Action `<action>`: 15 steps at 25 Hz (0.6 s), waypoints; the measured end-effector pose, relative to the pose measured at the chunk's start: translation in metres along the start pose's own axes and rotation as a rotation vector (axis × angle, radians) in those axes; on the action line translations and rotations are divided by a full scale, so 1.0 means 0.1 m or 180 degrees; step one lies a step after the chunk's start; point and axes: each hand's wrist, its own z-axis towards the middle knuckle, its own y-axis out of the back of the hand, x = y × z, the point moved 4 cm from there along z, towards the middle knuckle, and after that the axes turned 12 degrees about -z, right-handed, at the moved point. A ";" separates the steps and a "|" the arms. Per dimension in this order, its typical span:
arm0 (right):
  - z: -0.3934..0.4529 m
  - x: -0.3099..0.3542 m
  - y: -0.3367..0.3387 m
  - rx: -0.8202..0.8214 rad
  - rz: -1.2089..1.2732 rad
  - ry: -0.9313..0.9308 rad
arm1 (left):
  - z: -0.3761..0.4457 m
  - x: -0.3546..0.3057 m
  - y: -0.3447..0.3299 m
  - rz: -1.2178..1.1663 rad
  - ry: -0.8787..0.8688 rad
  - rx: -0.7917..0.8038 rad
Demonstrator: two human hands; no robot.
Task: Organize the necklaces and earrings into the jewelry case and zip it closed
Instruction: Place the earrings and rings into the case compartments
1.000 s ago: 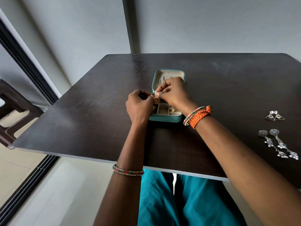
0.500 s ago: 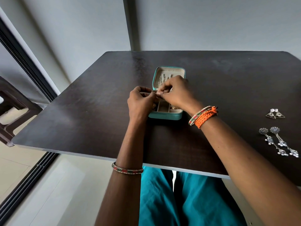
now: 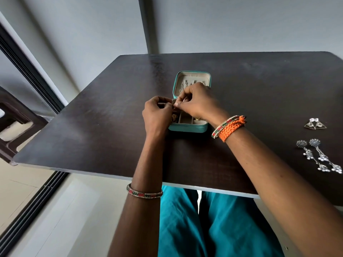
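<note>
A small teal jewelry case point(image 3: 188, 127) lies open in the middle of the dark table point(image 3: 92, 130). Its beige lid point(image 3: 193, 76) is tilted back, with thin silver chains hanging inside. Both hands hover over the case's left side, fingertips meeting. My left hand point(image 3: 157, 115) and my right hand point(image 3: 198, 101) pinch a small piece of jewelry between them; it is too hidden to name. A gold piece point(image 3: 174, 117) sits in the case's front-left compartment. Two long silver drop earrings point(image 3: 319, 156) and a triangular silver pair point(image 3: 314, 124) lie at the right.
The table's near edge runs just above my teal-clad lap point(image 3: 213, 229). A dark wooden chair point(image 3: 16, 123) stands off the table's left side beside a sliding door track. A grey wall stands behind the table.
Both hands have shifted slightly up and toward the case's hinge while still pinching the small piece. The view has tilted a little.
</note>
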 end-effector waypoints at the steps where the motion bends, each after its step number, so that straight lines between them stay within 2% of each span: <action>1: 0.01 0.00 -0.01 -0.0069 -0.0046 -0.0002 | -0.01 0.00 -0.01 -0.0004 0.0002 0.0013; 4: 0.03 0.00 -0.02 -0.0195 -0.0234 0.0057 | -0.04 -0.02 -0.02 -0.0010 -0.0034 0.0108; 6: 0.03 -0.05 0.00 -0.0144 -0.0131 0.0043 | -0.05 -0.03 -0.03 -0.0032 -0.0021 0.0156; 10: 0.01 -0.07 0.07 -0.0364 0.0043 -0.0001 | -0.04 -0.02 -0.03 -0.0044 0.0033 0.0191; 15: 0.01 -0.04 0.02 -0.0060 -0.0212 0.0121 | -0.03 -0.02 -0.03 0.0025 -0.0036 0.0225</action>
